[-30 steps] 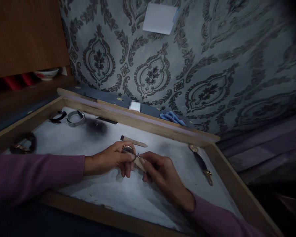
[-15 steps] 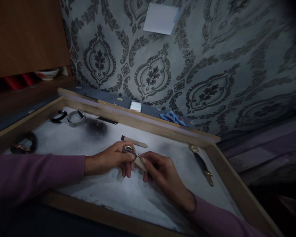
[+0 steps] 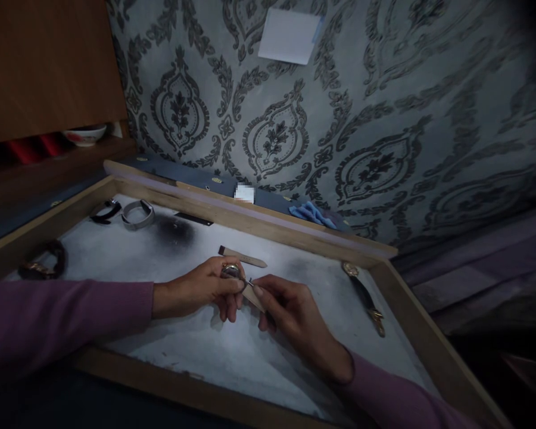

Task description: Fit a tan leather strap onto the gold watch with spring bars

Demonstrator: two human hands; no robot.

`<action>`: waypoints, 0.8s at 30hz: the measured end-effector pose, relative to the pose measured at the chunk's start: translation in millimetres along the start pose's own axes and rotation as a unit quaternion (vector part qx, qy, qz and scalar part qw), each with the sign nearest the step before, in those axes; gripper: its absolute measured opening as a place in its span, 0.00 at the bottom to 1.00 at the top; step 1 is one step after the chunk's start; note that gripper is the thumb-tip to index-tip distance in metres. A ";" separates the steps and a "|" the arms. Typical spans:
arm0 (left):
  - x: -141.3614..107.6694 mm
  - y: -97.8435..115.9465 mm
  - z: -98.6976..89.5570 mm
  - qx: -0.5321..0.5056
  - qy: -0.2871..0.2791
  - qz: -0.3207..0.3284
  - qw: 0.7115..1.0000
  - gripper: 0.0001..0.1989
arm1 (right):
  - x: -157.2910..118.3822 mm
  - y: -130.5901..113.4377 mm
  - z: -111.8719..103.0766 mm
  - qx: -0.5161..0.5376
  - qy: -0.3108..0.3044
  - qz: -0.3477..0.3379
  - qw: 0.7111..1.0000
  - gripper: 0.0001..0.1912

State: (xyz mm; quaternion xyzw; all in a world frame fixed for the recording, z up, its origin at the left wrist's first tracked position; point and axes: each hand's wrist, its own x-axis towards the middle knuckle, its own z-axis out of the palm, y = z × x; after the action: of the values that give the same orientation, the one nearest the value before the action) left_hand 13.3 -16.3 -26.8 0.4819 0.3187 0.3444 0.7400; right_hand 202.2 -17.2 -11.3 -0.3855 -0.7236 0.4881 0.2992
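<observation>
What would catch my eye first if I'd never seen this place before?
Probably the two hands at the middle of the tray: the left hand grips a round watch, and the right hand meets it from the side. Behind the tray, the boldly patterned wall fills most of the upper view, with a white sheet near the top.

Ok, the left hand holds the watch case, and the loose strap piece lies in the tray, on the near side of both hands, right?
Not the near side: the head view shows the loose strap piece beyond the left hand and right hand. It lies in the tray, and the left hand holds the watch case.
</observation>
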 end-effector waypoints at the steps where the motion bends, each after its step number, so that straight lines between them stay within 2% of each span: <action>1: -0.1 0.5 0.3 0.001 0.000 -0.001 1.000 0.10 | -0.1 0.3 0.0 -0.001 -0.001 0.000 1.000 0.19; 24: 0.7 -0.4 0.0 0.000 0.004 0.001 1.000 0.10 | -0.7 -1.6 0.9 0.003 0.005 0.008 1.000 0.21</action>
State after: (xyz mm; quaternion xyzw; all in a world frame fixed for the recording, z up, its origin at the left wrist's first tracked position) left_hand 13.8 -15.9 -27.3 0.4810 0.3212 0.3468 0.7383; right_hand 201.4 -18.6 -10.2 -0.3932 -0.7175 0.4906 0.2999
